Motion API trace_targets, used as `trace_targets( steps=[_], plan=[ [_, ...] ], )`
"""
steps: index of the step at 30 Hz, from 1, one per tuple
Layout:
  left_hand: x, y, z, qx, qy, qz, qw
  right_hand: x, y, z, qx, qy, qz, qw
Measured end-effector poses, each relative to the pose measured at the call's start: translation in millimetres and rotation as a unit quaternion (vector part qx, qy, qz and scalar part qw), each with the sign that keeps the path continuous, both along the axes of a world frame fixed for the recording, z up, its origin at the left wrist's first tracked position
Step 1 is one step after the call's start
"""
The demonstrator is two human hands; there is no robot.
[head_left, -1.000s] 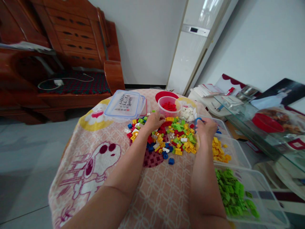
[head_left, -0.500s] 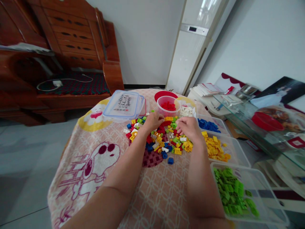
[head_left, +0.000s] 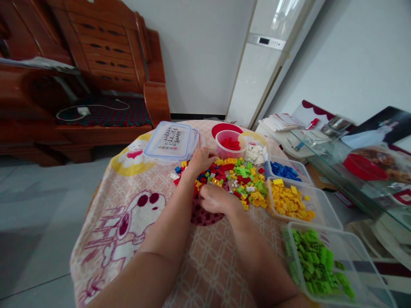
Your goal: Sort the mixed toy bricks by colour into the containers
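A loose pile of mixed toy building bricks [head_left: 245,171] in yellow, red, green, blue and white is spread over the tablecloth. My left hand [head_left: 203,160] is over the far left part of this pile, its fingers curled down and together near yellow and red bricks. At the pile's near edge, my right hand [head_left: 215,198] is closed, with its fingertips turned left and down among the bricks. Whatever lies between the fingers of either hand is hidden. Behind the pile stands a round tub [head_left: 230,153] with red bricks in it, beside a heap of white bricks [head_left: 255,152].
Along the right edge are clear boxes of blue bricks [head_left: 285,171], yellow bricks [head_left: 289,200] and green bricks [head_left: 316,261]. Stacked clear lids [head_left: 168,141] lie at the back left, and a red lid [head_left: 221,127] behind the tub. A glass shelf [head_left: 337,171] adjoins the right side.
My right hand has moved left and nearer to me, from the pile's right side to its front edge. My left hand stays over the far left bricks. The view has shifted slightly.
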State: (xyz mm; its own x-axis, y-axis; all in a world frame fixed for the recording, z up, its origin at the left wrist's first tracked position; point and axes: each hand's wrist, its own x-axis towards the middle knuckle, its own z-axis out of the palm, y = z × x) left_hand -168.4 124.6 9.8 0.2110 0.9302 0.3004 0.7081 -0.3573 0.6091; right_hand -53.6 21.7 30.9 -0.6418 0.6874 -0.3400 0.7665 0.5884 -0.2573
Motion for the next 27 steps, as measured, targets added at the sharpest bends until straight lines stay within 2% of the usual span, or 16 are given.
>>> trace_targets(
  steps=[5,9,12,15,18,21,24,27],
  plan=[
    [0.5,-0.9,2.0,0.001,0.009,0.002,1.0,37.9,23.0,5.9,0.069,0.026,-0.107,0.992],
    [0.1,-0.8,2.6,-0.006,0.009,0.012,1.0,68.5,30.8,18.0,0.117,0.132,-0.172,0.969],
    [-0.3,-0.4,2.4,-0.004,0.002,0.015,1.0,83.2,25.8,27.9,0.088,0.204,-0.216,0.951],
    [0.2,-0.5,3.5,-0.005,0.001,0.009,1.0,82.6,6.1,33.8,0.039,0.223,-0.196,0.954],
    [0.0,-1.0,5.6,-0.013,-0.005,0.006,1.0,70.5,-28.0,32.2,-0.036,0.187,-0.118,0.975],
    [-1.7,-1.2,7.0,-0.017,-0.009,0.007,1.0,61.6,-62.6,23.5,-0.097,0.131,-0.052,0.985],
    [-3.0,-1.1,7.0,-0.017,-0.011,0.012,1.0,63.8,-78.7,13.5,-0.064,0.078,-0.039,0.994],
    [-2.6,-0.8,6.0,-0.014,-0.015,0.012,1.0,71.5,-69.6,7.7,-0.014,0.034,-0.076,0.996]
  ],
)
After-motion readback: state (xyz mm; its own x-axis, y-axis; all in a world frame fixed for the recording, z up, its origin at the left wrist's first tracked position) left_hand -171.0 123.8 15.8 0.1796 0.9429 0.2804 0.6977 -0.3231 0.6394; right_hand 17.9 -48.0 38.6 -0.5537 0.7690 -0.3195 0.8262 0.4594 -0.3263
